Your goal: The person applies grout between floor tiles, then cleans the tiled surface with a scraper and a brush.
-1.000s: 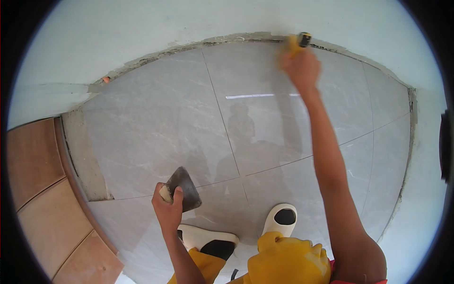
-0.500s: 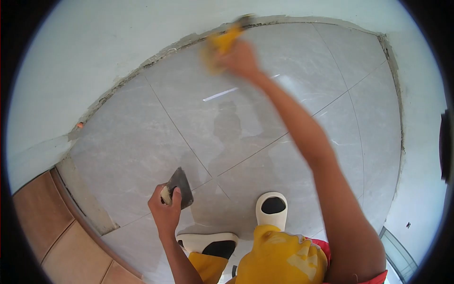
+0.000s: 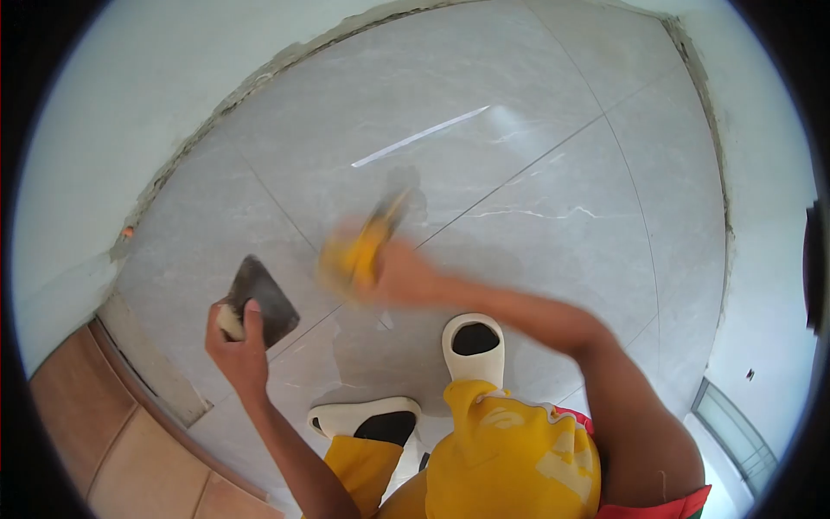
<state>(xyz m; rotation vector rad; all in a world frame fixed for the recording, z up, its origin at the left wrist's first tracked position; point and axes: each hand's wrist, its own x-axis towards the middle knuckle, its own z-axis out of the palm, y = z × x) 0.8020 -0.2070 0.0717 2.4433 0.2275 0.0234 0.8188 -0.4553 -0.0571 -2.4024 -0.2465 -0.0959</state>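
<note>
My left hand [image 3: 238,337] grips a flat, dark scraper [image 3: 266,303] by its pale handle, with the thumb against the blade, above the grey tiled floor [image 3: 536,268]. Blurred by motion, my right hand [image 3: 402,272] is closed round a yellow tool [image 3: 367,249] with a dark end; a paler yellowish part of it shows at its left. The tool is over the floor near a tile joint, to the right of the scraper. Whether it touches the tiles cannot be made out.
Pale walls [image 3: 130,95] border the floor, with rough edges at their base. Brown tiles [image 3: 130,450] lie at lower left. My white slippers [image 3: 475,350] stand on the floor below my hands. A dark object [image 3: 814,268] is at the right edge.
My right hand has come back from the far wall edge towards me with the yellow tool. My left hand and the scraper have shifted left and slightly up in view.
</note>
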